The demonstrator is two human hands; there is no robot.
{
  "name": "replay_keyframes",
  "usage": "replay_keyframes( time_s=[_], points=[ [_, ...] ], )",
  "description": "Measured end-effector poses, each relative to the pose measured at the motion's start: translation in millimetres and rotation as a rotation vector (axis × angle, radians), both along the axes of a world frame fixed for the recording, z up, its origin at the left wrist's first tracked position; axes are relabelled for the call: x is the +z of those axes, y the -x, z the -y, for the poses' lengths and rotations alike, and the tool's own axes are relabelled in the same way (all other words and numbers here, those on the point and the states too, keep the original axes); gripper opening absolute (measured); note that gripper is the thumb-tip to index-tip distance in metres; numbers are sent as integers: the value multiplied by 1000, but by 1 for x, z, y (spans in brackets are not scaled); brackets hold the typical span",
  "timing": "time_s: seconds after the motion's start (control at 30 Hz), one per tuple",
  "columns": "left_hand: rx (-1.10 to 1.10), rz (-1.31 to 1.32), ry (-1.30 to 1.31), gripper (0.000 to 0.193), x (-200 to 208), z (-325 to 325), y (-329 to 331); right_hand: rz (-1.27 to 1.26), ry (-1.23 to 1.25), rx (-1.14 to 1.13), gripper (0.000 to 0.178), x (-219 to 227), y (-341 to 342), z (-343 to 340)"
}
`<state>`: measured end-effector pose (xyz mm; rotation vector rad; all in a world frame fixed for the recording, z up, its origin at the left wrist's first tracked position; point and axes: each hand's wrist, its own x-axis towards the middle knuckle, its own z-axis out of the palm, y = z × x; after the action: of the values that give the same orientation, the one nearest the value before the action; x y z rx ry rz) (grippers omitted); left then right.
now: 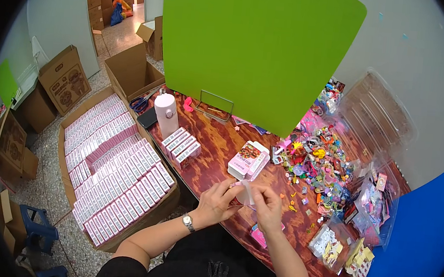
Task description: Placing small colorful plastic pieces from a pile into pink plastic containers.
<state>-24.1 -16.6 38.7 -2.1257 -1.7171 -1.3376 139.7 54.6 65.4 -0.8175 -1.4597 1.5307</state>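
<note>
Over the front of the table, my left hand [215, 202] and my right hand [268, 207] are both closed, with fingertips pinching a thin whitish, see-through piece [246, 194] between them. It looks like film or a small bag, with some pink by the left fingers; its exact kind I cannot make out. Just beyond the hands lies a pink and white small box [247, 161] with a printed picture. A bright pink flat pack [259, 235] lies beside my right forearm, partly hidden by it. On my left wrist is a watch [187, 222].
A large carton [64, 185] of pink-white boxes stands at left. Several such boxes [181, 146], a pink bottle [166, 113] and scissors [139, 104] are on the table. Colourful trinkets [317, 165] are heaped at right, near clear tubs [377, 205]. A green board [256, 52] rises behind.
</note>
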Motion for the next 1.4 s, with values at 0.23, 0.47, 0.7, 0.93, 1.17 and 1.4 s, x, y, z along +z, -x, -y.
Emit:
replay_keyframes(
  time_s=[0.23,0.47,0.7,0.93,1.17,1.4],
  points=[
    [29,82,16,79,-7,2,-5,143,-221,-61,16,5,9,9],
    [42,-56,8,96,-8,0,-3,366,-567,-42,17,15,5,7],
    [61,-18,105,101,-11,4,-4,313,-524,-7,27,-15,-8,13],
    [95,-94,126,98,-12,8,-9,416,-579,-106,35,-9,0,34],
    [98,-104,201,96,-17,7,-15,463,-825,-159,39,-10,4,40],
    [-250,239,-19,111,18,6,15,-362,223,-191,36,-10,-25,1]
  ],
)
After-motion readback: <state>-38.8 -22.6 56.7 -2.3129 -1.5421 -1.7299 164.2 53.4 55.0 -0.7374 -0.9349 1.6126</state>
